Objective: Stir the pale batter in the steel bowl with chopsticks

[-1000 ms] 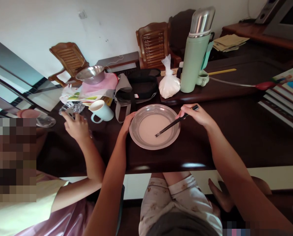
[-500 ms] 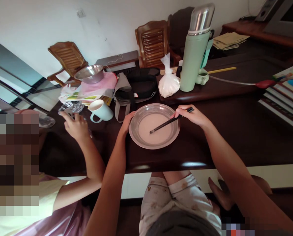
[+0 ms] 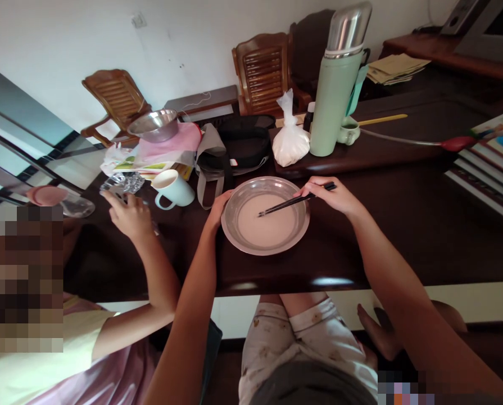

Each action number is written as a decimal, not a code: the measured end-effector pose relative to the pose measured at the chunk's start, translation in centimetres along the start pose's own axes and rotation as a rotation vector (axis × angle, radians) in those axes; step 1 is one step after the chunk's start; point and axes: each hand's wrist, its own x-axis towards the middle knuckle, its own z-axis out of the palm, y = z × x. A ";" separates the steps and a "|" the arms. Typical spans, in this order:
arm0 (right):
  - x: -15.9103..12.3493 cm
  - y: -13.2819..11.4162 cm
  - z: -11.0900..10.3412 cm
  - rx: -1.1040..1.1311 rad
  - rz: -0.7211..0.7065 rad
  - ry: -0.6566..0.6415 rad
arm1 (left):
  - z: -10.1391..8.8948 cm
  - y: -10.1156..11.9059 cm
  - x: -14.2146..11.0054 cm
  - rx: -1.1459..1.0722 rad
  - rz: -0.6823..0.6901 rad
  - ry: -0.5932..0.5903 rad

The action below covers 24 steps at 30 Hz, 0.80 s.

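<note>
A round metal plate [image 3: 234,233] holding pale milky liquid [image 3: 268,225] sits on the dark wooden table [image 3: 403,225] in front of me. My left hand [image 3: 217,211] grips the plate's left rim. My right hand [image 3: 329,194] is closed on a pair of black chopsticks [image 3: 293,201], their tips dipped in the liquid near the plate's centre. Behind the plate stand a knotted plastic bag of white powder [image 3: 290,143] and a tall green thermos [image 3: 334,95].
Another person sits at my left, a hand [image 3: 127,214] raised over the table holding something small. A light-blue mug [image 3: 173,188], a black bag [image 3: 243,146], a steel bowl [image 3: 154,125], a small green cup [image 3: 347,134], books [image 3: 491,163] and wooden chairs [image 3: 263,70] surround the plate.
The chopstick tips have swept from the plate's lower middle up toward its centre, and my right hand shifted slightly. My left hand stays on the rim.
</note>
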 end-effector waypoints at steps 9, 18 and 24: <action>-0.1 0.0 0.0 0.023 0.024 -0.087 | 1.3 0.8 -0.1 -0.316 -0.070 -0.098; -0.1 0.2 -0.7 0.023 0.038 0.036 | 0.1 0.1 0.1 -0.065 -0.013 -0.013; 0.1 0.0 0.0 0.006 0.018 -0.029 | 0.3 1.0 -0.3 0.039 -0.017 -0.014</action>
